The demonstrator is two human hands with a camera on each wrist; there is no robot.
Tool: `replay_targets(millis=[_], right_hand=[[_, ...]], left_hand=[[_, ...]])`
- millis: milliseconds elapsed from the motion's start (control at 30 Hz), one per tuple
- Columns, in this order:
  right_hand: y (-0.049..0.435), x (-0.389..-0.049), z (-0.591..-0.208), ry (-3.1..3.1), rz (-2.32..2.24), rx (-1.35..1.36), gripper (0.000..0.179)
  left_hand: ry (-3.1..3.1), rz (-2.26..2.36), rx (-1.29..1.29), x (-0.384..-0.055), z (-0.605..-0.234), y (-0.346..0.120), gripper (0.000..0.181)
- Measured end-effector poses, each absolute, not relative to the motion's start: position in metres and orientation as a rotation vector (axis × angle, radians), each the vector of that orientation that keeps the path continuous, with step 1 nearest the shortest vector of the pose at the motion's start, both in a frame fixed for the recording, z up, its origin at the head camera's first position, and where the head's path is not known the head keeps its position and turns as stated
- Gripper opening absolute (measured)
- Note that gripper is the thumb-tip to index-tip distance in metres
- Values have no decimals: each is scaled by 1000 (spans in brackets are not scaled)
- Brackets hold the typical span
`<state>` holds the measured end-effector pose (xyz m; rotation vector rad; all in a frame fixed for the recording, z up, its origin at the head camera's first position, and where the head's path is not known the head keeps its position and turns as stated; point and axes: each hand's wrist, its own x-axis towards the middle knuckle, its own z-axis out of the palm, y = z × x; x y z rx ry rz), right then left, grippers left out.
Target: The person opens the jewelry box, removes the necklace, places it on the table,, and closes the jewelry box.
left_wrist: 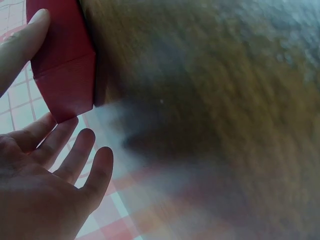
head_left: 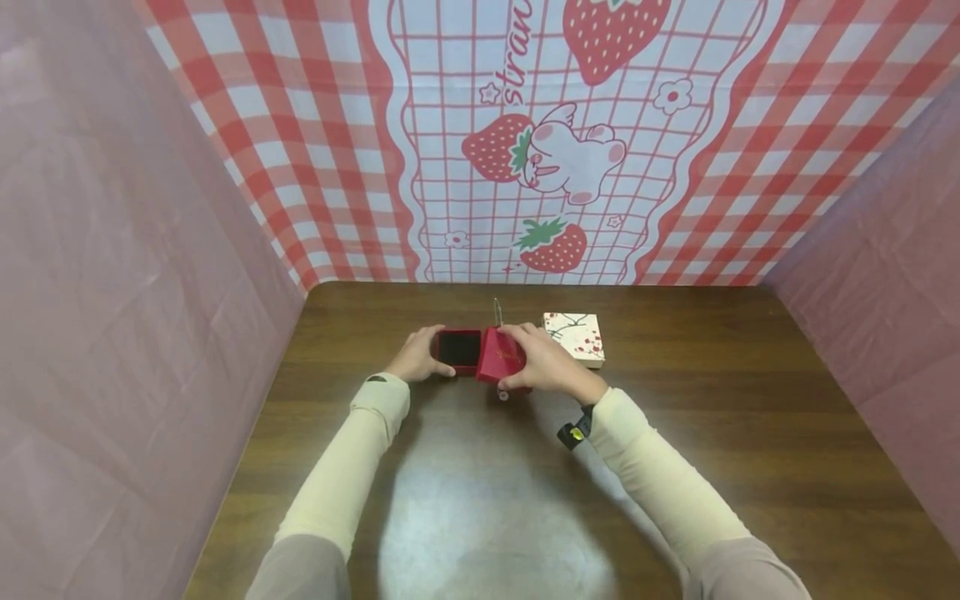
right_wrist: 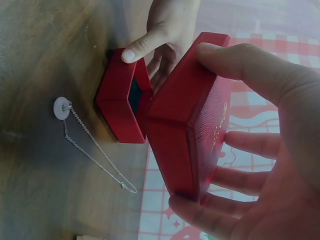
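My left hand holds the base of a red jewelry box, thumb on the near wall and fingers at the far side. The black lining shows in the head view. My right hand grips the red lid with gold lettering, thumb on one edge and fingers on the opposite one. The lid is tilted, right beside the base's right edge. A necklace lies on the table under the lid in the right wrist view, its thin silver chain running from a round white pendant.
A white box with a red blossom and branch pattern lies just behind my right hand on the wooden table. A strawberry-print cloth hangs at the back, with plain pinkish cloth along both sides.
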<state>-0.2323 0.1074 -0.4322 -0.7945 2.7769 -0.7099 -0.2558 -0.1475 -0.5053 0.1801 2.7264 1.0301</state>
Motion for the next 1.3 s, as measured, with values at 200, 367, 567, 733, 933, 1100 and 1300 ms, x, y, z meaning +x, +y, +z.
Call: replay_targets(millis=[200,367,567,733,933,1100,1300], right_hand=[[101,-240,-428,2769,-712,-787,90],[95,-246,-427,2748,-711,-784,90],[86,-251,-424,2746,-714,-810,90],[79,-260,-426,2736,-692,-801,90],[69,-273,-435,2706,-652,-839,91],[63,-280,-440,2690,-631,-834,92],[57,-286,-446,2672,-627,-820,91]], left_hand=[[2726,1026,188,-255,-505,-147,93],[2723,1025,185,-254,-505,-148,94],[2720,1030,200,-254,-506,-149,95],[2718,1031,234,-253,-505,-151,98],[2699,1044,268,-252,-503,-154,103],[2686,1090,283,-253,-501,-156,100],[2623,1142,263,-254,-498,-161,90]])
